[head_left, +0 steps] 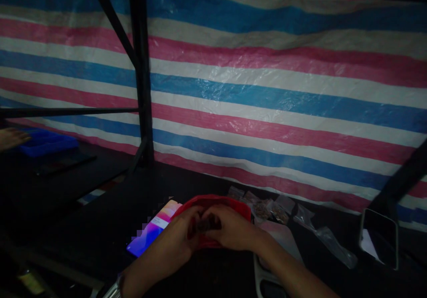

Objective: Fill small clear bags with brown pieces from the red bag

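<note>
My left hand [182, 235] and my right hand [231, 231] meet over a red tray [242, 209] on a dark table. Together the fingers pinch a small dark item [207, 223] between them; it is too dim to tell what it is. A lit phone [154, 232] lies flat just left of my left hand. A watch [113, 289] sits on my left wrist.
Several small clear bags [270, 209] lie behind and right of the tray. A dark framed object [380, 238] stands at the right. A blue tray [46, 143] and another person's hand [11, 138] are at far left. Black rack posts [142, 75] and a striped tarp [283, 89] stand behind.
</note>
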The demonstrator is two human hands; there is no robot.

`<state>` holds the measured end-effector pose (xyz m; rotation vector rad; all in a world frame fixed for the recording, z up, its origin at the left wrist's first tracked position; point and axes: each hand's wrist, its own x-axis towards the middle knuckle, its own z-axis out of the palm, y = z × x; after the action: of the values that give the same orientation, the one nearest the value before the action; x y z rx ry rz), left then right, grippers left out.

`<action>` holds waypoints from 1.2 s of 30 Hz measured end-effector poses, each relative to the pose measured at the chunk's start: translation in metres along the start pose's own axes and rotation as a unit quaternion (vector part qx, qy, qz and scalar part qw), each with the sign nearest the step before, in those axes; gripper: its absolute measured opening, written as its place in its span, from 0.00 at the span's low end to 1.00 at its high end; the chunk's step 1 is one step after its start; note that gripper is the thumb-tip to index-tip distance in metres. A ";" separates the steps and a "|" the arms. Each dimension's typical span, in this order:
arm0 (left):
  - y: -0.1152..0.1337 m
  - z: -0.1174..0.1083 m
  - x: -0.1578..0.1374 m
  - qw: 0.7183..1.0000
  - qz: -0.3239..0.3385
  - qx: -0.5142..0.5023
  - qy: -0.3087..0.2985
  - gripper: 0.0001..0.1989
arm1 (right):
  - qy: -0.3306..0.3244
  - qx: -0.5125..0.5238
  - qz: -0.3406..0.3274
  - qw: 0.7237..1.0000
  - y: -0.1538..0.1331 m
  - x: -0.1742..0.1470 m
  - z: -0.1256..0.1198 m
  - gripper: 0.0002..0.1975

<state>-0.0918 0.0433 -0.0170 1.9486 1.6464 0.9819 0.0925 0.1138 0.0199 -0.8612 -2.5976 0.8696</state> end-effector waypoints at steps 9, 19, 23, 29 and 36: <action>-0.014 0.027 -0.018 0.992 0.034 -0.010 0.118 0.22 | 0.053 -0.100 0.008 0.993 0.010 -0.016 -0.018 0.14; -0.058 0.018 -0.070 0.883 0.008 0.308 0.354 0.14 | 0.024 -0.267 0.002 0.963 0.012 -0.019 -0.029 0.23; -0.088 -0.004 -0.079 0.896 -0.112 0.346 0.254 0.20 | 0.030 -0.275 0.000 0.961 0.014 -0.026 -0.028 0.22; -0.075 -0.020 -0.047 0.902 -0.131 0.365 0.190 0.26 | 0.033 -0.261 -0.009 0.965 0.009 -0.027 -0.016 0.21; -0.094 -0.019 -0.065 0.904 -0.199 0.337 0.172 0.32 | 0.055 -0.242 -0.011 0.969 0.003 -0.025 -0.024 0.19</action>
<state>-0.1733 -0.0016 -0.0859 1.7326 2.7399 0.6610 0.1238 0.1111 0.0351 -0.9611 -2.7522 0.1649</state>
